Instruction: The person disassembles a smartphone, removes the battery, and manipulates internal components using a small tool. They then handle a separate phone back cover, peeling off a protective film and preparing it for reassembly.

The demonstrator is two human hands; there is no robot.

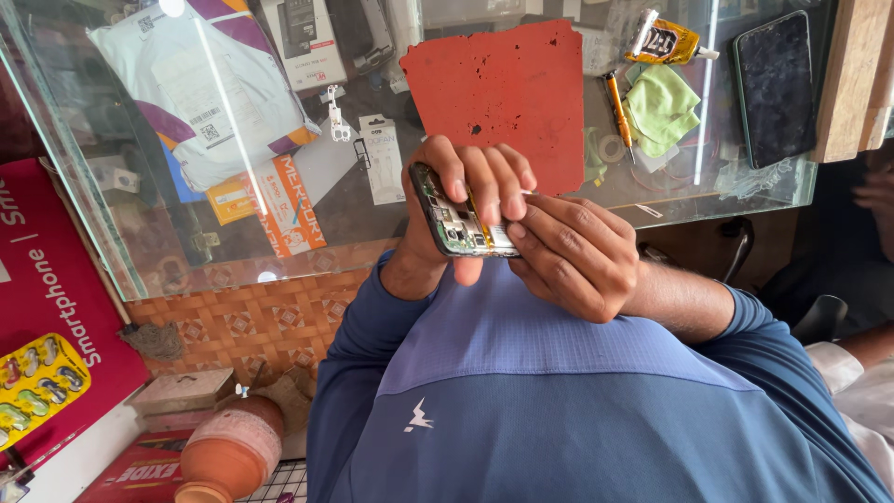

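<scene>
Black-edged and with its back cover off, the opened smartphone (456,216) is held close to the chest, long axis running steeply toward the body, clasped by the left hand (470,200) while the right hand (573,253) pinches at its lower end, both touching it.

Lower edge of the opened phone (456,219) covered by the fingers of the left hand (470,200) and right hand (568,256); small tool at the phone's side mostly buried between fingertips, kind impossible to tell. At lower left, clay pot (233,452) cut off by the bottom edge. At upper right, wooden block (852,74) clipped by the frame. Small parts beneath the glass counter (140,233) blurred by reflections.
</scene>
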